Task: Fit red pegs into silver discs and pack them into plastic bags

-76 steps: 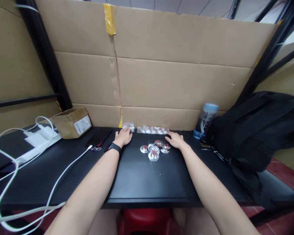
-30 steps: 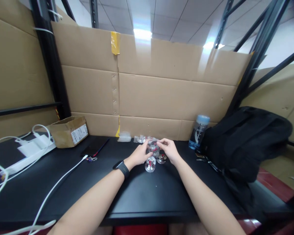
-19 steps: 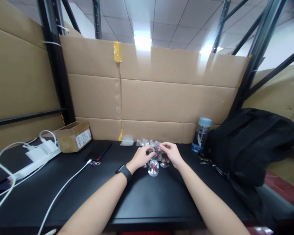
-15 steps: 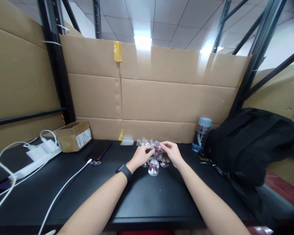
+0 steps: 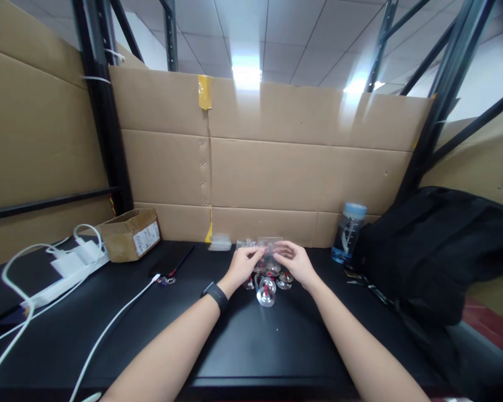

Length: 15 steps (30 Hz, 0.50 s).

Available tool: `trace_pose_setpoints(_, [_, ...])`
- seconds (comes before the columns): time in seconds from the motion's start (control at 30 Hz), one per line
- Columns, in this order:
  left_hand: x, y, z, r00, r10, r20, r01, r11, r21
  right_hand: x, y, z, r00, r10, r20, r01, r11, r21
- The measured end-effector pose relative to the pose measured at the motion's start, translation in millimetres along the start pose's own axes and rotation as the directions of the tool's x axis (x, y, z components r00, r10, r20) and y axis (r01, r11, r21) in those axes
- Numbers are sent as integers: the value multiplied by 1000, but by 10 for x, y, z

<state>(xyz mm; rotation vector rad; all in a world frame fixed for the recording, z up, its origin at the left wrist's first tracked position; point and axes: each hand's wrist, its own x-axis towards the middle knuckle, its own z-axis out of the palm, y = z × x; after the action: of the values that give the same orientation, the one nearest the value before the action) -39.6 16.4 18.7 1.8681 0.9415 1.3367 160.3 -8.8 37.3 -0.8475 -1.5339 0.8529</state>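
Between my hands a small clear plastic bag (image 5: 270,243) is raised above a pile of shiny items. My left hand (image 5: 243,264), with a dark watch on its wrist, pinches the bag's left side between thumb and fingers. On the other side, my right hand (image 5: 297,263) has its bent fingers and thumb closed on the bag's right edge. What is inside the bag is too blurred to tell. Just below lie several shiny round silver discs with red centres (image 5: 266,296), some overlapping. More small clear bags (image 5: 246,244) lie behind my left hand.
A blue-lidded bottle (image 5: 349,233) and a black backpack (image 5: 419,251) stand at the right. Leftward are an open cardboard box (image 5: 129,235), a dark phone (image 5: 174,261), a white power strip (image 5: 67,276) and a white cable (image 5: 113,329). Cardboard panels (image 5: 268,178) wall the black table.
The clear bag has come up from the pile and now stands between both hands. My right hand has turned inward, closer to my left. The view has shifted slightly.
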Motion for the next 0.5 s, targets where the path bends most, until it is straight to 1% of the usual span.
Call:
trace_pose_setpoints(0.1, [11, 43, -9, 999, -5, -38, 0, 992, -124, -3, 24, 7, 998, 38, -44, -36, 998, 49])
trace_pose_setpoints(0.17, [12, 65, -18, 998, -38, -54, 27, 981, -193, -4, 43, 17, 996, 73, -58, -67, 993, 99])
trace_pose_setpoints(0.23, [13, 64, -25, 994, -78, -73, 60, 973, -221, -5, 62, 23, 993, 91, -71, -80, 987, 142])
trace_pose_setpoints(0.33, [17, 26, -30, 989, -85, -122, 60, 978, -202, -5, 85, 20, 994, 65, -90, -51, 988, 146])
trace_pose_setpoints(0.37, [18, 16, -33, 988, -83, -128, 57, 979, -193, -7, 88, 16, 996, 62, -72, -52, 991, 124])
trace_pose_setpoints(0.43, [10, 25, -48, 990, -67, -126, 48, 987, -153, -15, 86, 10, 996, 85, 3, -85, 994, 61])
trace_pose_setpoints(0.5, [-10, 90, -87, 989, 16, -145, -20, 999, -25, -28, 70, 3, 989, 131, 72, -133, 991, 17])
